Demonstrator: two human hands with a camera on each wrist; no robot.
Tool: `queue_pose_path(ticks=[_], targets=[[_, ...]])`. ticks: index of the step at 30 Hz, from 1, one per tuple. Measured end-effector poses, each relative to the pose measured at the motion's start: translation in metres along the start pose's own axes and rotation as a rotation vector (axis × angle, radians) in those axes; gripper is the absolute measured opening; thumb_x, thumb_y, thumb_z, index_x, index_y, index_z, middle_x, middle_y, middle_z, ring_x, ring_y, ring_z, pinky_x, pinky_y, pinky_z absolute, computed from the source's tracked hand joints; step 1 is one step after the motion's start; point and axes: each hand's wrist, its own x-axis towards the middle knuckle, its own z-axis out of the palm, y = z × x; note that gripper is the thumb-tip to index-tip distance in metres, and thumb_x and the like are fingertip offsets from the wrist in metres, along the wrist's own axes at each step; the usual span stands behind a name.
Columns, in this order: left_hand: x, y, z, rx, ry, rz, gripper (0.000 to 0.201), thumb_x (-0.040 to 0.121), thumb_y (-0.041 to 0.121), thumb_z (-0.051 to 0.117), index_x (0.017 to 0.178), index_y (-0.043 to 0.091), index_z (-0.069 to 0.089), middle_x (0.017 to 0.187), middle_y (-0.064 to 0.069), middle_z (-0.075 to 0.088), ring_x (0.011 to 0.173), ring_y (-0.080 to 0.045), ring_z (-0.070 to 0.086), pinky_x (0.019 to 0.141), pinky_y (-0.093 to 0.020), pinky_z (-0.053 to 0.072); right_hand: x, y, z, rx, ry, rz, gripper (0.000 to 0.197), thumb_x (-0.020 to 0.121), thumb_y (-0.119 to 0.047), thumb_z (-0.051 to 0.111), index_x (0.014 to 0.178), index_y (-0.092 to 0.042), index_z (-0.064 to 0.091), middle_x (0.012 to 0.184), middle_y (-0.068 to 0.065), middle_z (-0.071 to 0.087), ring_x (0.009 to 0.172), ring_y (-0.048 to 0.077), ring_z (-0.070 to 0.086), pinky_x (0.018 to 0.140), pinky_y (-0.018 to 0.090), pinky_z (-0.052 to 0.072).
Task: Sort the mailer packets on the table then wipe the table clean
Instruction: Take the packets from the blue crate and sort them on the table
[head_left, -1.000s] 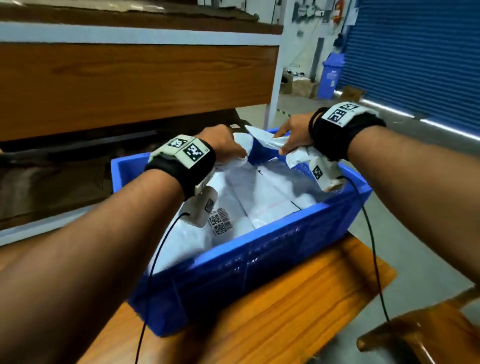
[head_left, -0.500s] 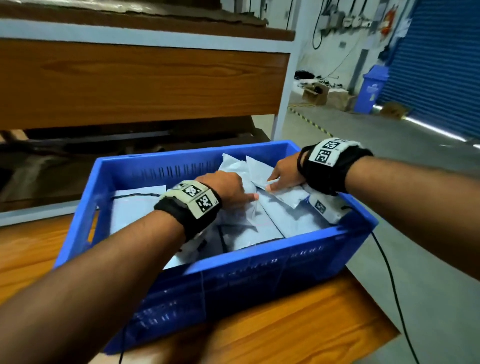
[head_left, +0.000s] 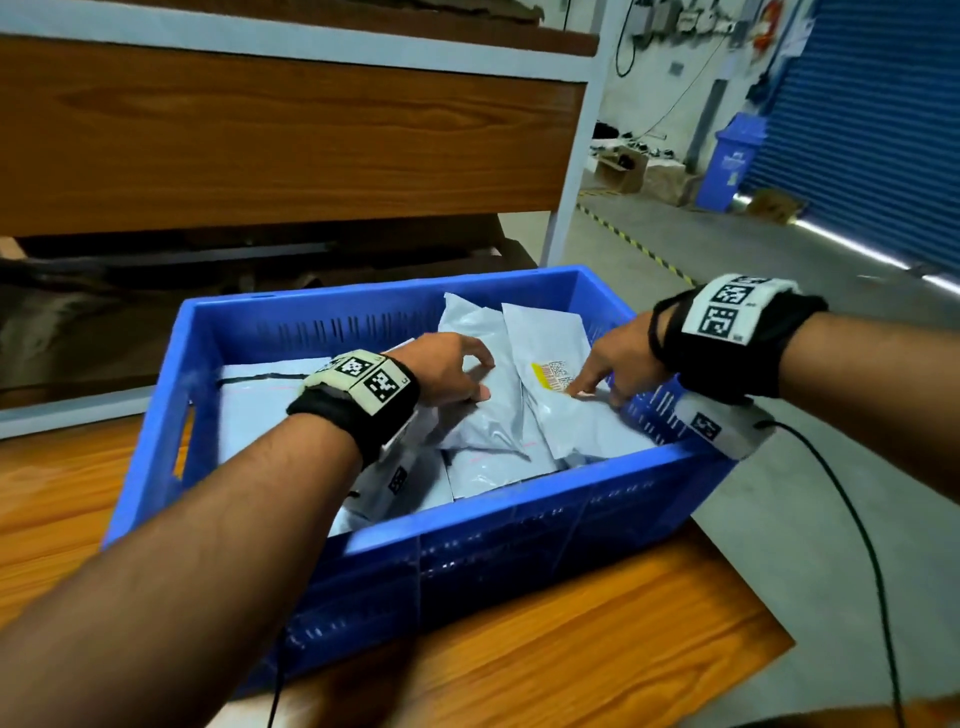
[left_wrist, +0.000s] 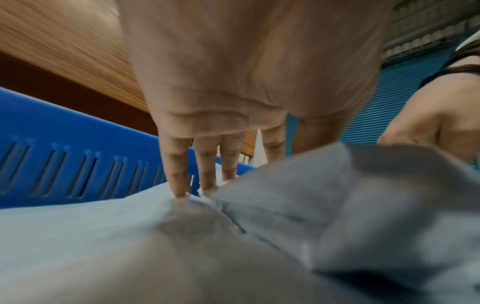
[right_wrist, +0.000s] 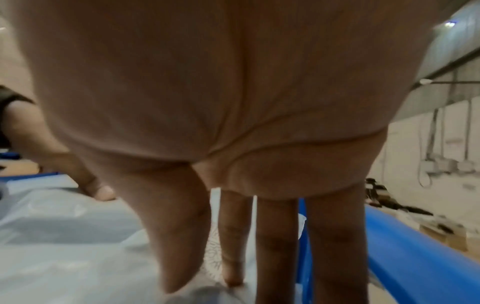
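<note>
1 blue crate (head_left: 467, 540) sits on the wooden table (head_left: 571, 670), and both of the person's 2 hands reach into it. The grey mailer packets (head_left: 483, 426) lie in the crate in an overlapping heap; at least 4 show, and the exact count cannot be told because they cover each other. 1 of them, the labelled packet (head_left: 550, 343), carries a yellow-edged barcode sticker and leans against the crate's right side.

The left hand (head_left: 447, 371) rests palm down on the heap near the middle. In the left wrist view its fingers (left_wrist: 179, 172) are nearly straight and close together, their tips pressing into a crease between 2 packets, with nothing gripped. The right hand (head_left: 615, 369) lies on the labelled packet just inside the crate's right wall. The right wrist view shows its fingers (right_wrist: 233, 242) extended downward and slightly spread, the tips touching the packet's surface beside the blue rim (right_wrist: 405, 251); nothing is pinched. Each wrist wears 1 black band with printed square markers, and a thin black cable (head_left: 852, 525) trails from the right one.

The table is orange-brown wood grain. Behind the crate stands a white-framed shelf unit (head_left: 291, 130) with a wooden panel. To the right are a grey concrete floor, 1 blue bin (head_left: 730, 161), cardboard boxes (head_left: 623, 169) by the wall and a blue roller shutter (head_left: 872, 119).
</note>
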Motion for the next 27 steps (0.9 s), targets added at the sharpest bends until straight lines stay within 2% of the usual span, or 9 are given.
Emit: queue_pose_path(ticks=[2,4,7,9,11,14,18,23,27], targets=[[0.001,-0.001,0.000,-0.005,0.012,0.002,0.050,0.082,0.045,0.069,0.128,0.031,0.053,0.126,-0.006,0.055,0.112,-0.023,0.053,0.086,-0.029,0.040,0.001,0.002,-0.008,0.037,0.061,0.004,0.045,0.091,-0.017,0.062,0.135,-0.026,0.055,0.121,0.001,0.064,0.098,0.021,0.062,0.093,0.035,0.050],[0.000,-0.002,0.000,-0.011,0.019,0.001,0.060,0.077,0.053,0.072,0.129,0.030,0.053,0.125,-0.007,0.055,0.113,-0.024,0.053,0.089,-0.031,0.043,0.000,0.001,-0.018,0.089,0.154,0.029,0.039,0.091,-0.025,0.063,0.130,-0.025,0.058,0.120,0.004,0.064,0.090,0.020,0.061,0.088,0.036,0.053],[0.000,-0.003,0.000,0.066,0.019,-0.011,0.079,0.069,0.064,0.072,0.137,0.034,0.045,0.131,-0.011,0.048,0.123,-0.030,0.042,0.102,-0.040,0.040,0.008,-0.005,-0.026,0.050,0.242,0.085,0.068,0.086,-0.048,0.065,0.145,-0.027,0.038,0.143,0.004,0.046,0.118,0.024,0.052,0.097,0.031,0.041],[-0.002,-0.004,0.000,0.102,-0.014,-0.005,0.096,0.067,0.066,0.072,0.147,0.035,0.029,0.148,-0.012,0.032,0.137,-0.033,0.026,0.112,-0.048,0.029,0.015,-0.011,-0.026,0.083,0.195,0.097,0.086,0.081,-0.049,0.070,0.151,-0.031,0.024,0.153,0.003,0.033,0.136,0.024,0.037,0.106,0.032,0.032],[-0.002,-0.005,0.000,0.085,-0.084,-0.016,0.103,0.067,0.065,0.072,0.150,0.033,0.021,0.154,-0.009,0.024,0.140,-0.031,0.026,0.112,-0.046,0.029,0.020,-0.016,-0.024,0.127,0.106,0.080,0.094,0.079,-0.042,0.075,0.152,-0.033,0.017,0.154,0.003,0.031,0.138,0.022,0.035,0.100,0.026,0.031],[0.000,-0.004,-0.001,0.094,-0.120,-0.064,0.105,0.063,0.069,0.072,0.148,0.032,0.024,0.148,-0.008,0.033,0.131,-0.031,0.040,0.106,-0.045,0.039,0.023,-0.022,-0.023,0.046,0.020,0.063,0.098,0.081,-0.038,0.074,0.154,-0.031,0.010,0.154,0.001,0.030,0.137,0.019,0.035,0.091,0.020,0.029],[-0.001,-0.003,-0.001,0.129,-0.117,-0.080,0.110,0.057,0.075,0.071,0.147,0.035,0.023,0.147,-0.009,0.032,0.134,-0.034,0.033,0.107,-0.052,0.035,0.015,-0.025,-0.034,0.035,0.024,0.047,0.096,0.077,-0.040,0.077,0.152,-0.035,0.017,0.156,-0.004,0.028,0.142,0.019,0.029,0.109,0.030,0.027],[-0.002,-0.017,-0.013,0.114,-0.064,-0.108,0.128,0.046,0.075,0.076,0.151,0.036,0.014,0.155,-0.006,0.019,0.142,-0.035,0.017,0.113,-0.056,0.024,0.012,-0.023,-0.057,0.002,0.221,0.002,0.085,0.080,-0.056,0.066,0.150,-0.034,0.024,0.154,-0.002,0.033,0.140,0.021,0.032,0.114,0.035,0.023],[-0.002,-0.031,-0.015,0.089,-0.172,-0.167,0.118,0.051,0.061,0.084,0.149,0.026,0.028,0.151,-0.002,0.037,0.138,-0.026,0.034,0.114,-0.042,0.028,0.026,-0.037,-0.047,0.093,0.231,-0.039,0.085,0.079,-0.060,0.064,0.150,-0.040,0.021,0.157,-0.002,0.026,0.142,0.020,0.028,0.112,0.033,0.022]])
